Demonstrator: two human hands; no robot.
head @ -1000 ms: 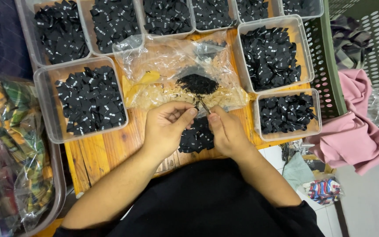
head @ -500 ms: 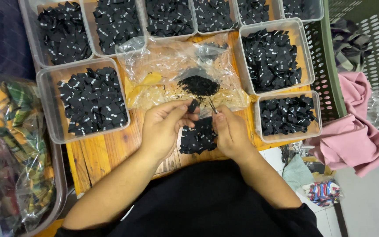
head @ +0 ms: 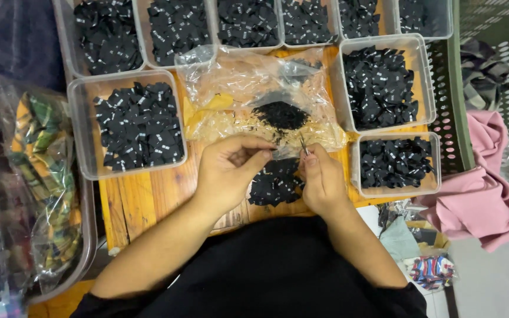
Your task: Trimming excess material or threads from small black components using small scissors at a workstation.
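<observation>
Parting slightly, left hand (head: 228, 168) and right hand (head: 321, 176) now straddle black tags (head: 275, 182).

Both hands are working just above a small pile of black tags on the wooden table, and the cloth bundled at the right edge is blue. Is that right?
Not quite. The head view shows the cloth at the right edge is pink, not blue. The rest holds: the left hand and right hand are together just above a small pile of black tags on the wooden table.

Left hand (head: 228, 171) fingers now pinched nearer right hand (head: 323, 179).
</observation>
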